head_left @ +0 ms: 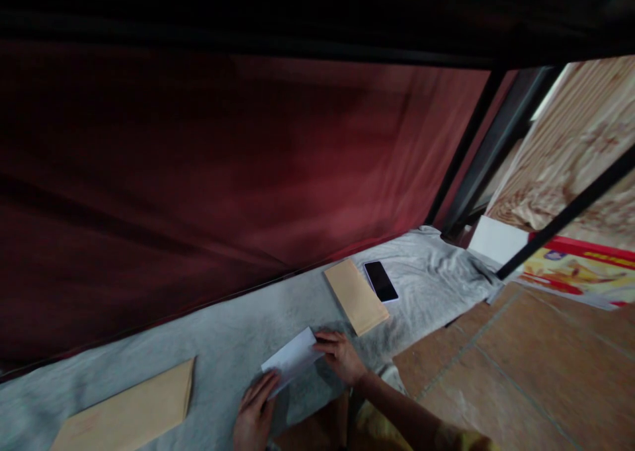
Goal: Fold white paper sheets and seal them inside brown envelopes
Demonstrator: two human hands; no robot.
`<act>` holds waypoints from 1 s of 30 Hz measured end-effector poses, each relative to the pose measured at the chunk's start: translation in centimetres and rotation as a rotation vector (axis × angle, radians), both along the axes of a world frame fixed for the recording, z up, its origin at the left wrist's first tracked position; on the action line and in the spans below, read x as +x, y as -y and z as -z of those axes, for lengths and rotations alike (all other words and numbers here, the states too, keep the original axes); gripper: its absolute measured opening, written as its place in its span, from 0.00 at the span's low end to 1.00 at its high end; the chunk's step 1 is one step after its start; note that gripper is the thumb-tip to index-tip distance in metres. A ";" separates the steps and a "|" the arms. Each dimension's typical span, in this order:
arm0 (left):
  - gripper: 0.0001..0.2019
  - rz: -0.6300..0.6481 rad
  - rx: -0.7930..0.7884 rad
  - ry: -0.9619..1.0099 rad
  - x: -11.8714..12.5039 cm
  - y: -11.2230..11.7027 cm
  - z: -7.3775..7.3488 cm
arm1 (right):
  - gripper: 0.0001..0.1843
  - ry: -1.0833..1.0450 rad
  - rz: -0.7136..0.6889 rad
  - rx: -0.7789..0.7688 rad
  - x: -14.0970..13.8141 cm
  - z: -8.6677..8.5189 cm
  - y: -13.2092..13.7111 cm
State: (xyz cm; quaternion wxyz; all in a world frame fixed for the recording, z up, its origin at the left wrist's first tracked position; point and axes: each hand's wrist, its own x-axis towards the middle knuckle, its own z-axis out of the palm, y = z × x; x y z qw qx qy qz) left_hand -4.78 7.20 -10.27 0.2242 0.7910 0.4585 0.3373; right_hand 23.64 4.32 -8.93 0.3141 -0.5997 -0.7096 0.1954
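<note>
A folded white sheet of paper (292,360) is held between my two hands, low in the middle of the view. My left hand (255,411) grips its lower left end, fingers on top. At the right end, my right hand (341,356) pinches the paper's edge. Beyond my right hand lies a brown envelope (356,297), and a dark-screened phone (381,281) rests right beside it. Off to the left of my left hand is a larger stack of brown envelopes (131,408), partly cut off by the frame's bottom edge.
Everything rests on a narrow surface under a grey cloth (223,332). A dark red curtain (278,173) rises behind it. Black metal bars (469,140) stand at the right. A printed carton (575,272) sits on the tiled floor (501,371).
</note>
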 end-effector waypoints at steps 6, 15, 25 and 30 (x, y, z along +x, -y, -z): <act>0.24 -0.333 -0.268 0.244 2.1 0.0 -3.9 | 0.13 -0.363 0.051 0.002 0.0 -3.1 -0.2; 0.29 -0.444 -0.804 0.782 4.5 -1.6 -6.3 | 0.19 -1.022 0.326 -0.312 -2.0 -2.4 -2.0; 0.18 -0.620 -0.806 0.894 6.8 -1.5 -5.3 | 0.21 -1.128 0.374 -0.405 -2.3 -1.5 -1.7; 0.18 -0.511 -0.853 0.865 7.9 -1.9 -5.7 | 0.16 -1.024 0.353 -0.352 -3.3 -0.2 -1.5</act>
